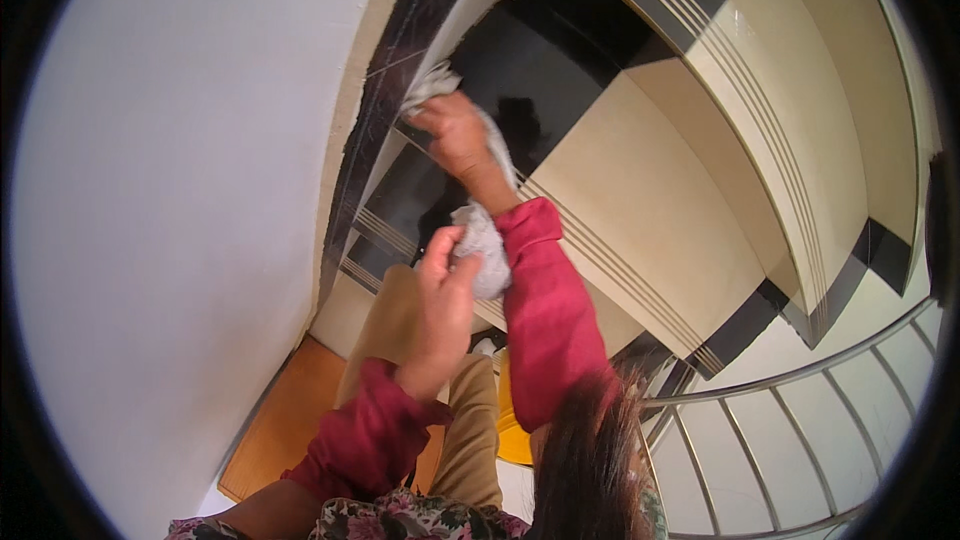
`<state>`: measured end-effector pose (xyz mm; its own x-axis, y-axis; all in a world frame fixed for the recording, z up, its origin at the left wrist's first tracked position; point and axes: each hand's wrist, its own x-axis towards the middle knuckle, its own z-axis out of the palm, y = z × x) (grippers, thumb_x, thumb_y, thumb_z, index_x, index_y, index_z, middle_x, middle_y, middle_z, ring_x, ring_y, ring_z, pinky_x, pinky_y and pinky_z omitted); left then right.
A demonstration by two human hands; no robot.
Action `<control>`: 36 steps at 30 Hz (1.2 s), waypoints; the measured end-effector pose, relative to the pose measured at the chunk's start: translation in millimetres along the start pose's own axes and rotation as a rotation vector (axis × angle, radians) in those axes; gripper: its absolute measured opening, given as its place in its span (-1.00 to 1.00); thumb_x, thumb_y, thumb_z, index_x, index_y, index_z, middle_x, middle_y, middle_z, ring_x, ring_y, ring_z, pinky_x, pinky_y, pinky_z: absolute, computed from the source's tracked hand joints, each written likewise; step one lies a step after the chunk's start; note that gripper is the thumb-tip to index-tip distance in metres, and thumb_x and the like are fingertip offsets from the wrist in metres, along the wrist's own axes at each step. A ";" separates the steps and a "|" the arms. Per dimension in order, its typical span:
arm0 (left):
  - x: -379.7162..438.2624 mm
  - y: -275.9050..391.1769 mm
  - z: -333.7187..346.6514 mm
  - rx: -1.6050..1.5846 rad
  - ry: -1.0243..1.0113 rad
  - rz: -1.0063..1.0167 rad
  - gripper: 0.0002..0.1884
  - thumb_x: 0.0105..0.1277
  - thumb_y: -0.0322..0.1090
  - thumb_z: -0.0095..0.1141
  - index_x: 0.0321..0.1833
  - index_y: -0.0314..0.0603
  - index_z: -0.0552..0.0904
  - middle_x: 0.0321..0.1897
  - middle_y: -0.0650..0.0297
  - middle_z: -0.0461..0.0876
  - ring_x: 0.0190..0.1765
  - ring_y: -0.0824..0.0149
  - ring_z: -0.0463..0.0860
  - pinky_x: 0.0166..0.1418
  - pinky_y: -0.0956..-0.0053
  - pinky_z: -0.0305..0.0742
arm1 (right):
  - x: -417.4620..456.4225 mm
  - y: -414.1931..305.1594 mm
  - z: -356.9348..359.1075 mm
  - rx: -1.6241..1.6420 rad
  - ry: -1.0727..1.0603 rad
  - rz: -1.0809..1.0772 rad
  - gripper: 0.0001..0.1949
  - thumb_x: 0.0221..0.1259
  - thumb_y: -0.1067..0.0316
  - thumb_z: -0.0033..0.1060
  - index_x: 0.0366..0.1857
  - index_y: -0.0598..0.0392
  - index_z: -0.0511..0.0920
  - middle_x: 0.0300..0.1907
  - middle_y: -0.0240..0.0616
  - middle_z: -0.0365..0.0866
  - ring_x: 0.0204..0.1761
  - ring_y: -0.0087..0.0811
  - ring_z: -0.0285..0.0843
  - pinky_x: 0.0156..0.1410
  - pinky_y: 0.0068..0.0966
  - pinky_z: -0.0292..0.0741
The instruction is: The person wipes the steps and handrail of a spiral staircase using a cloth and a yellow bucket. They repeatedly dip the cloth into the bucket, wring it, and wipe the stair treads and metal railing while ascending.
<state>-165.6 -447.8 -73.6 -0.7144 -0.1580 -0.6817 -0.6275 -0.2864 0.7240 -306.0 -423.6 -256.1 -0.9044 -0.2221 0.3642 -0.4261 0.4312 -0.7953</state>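
My right hand [457,136], its fingers blurred, presses a pale cloth [435,84] into the corner where the black stair tile [499,71] meets the skirting [405,52]. Part of this cloth trails along the far side of the wrist. Nearer my body, my left hand [442,300] holds a bunched grey-white cloth [486,259] at its thumb and fingers, just beside the right sleeve. Whether the two cloths are one piece is hidden behind the right forearm.
Curved cream and black tiled steps [637,157] with grooved edges rise to the right. A white wall [180,202] stands at the left. A metal railing [780,390] curves along the lower right. Below are a yellow object [514,439], partly hidden, and an orange-brown panel [281,420].
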 end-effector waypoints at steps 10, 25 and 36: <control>0.2 -2.5 -19.9 -0.103 0.040 0.061 -0.78 0.14 -0.57 -0.07 -0.14 -0.34 0.52 -0.27 0.30 0.54 -0.24 0.50 0.50 -0.11 0.60 0.42 | -82.3 -97.3 8.3 0.828 0.209 0.551 -0.73 -0.20 0.62 -0.06 -0.39 0.15 0.62 -0.52 -0.42 0.50 -0.56 -0.48 0.34 -0.39 -0.58 0.37; 121.1 26.6 74.9 0.169 -0.324 0.145 -0.67 0.24 -0.56 0.08 0.09 -0.38 0.46 -0.11 0.20 0.58 -0.09 0.41 0.58 0.04 0.54 0.48 | -229.6 37.0 -219.2 -0.637 0.603 1.016 -0.47 0.08 0.17 0.19 0.17 0.12 0.44 0.29 0.35 0.13 0.33 0.15 0.13 0.39 -0.10 0.11; 270.7 36.3 102.0 1.887 -0.590 1.764 -0.43 0.16 -0.37 -0.04 0.31 -0.23 0.33 0.32 0.08 0.31 0.39 0.09 0.26 0.42 0.18 0.17 | -92.4 27.0 -136.7 -0.710 0.299 0.637 -0.51 0.08 0.25 0.24 0.16 0.02 0.48 0.33 0.01 0.19 0.34 0.05 0.12 0.37 0.12 0.04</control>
<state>-413.3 -404.6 -221.1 -0.3706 0.9264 0.0668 0.9147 0.3765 -0.1470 -236.6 -271.8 -245.0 -0.8945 0.4193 0.1553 0.3151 0.8374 -0.4466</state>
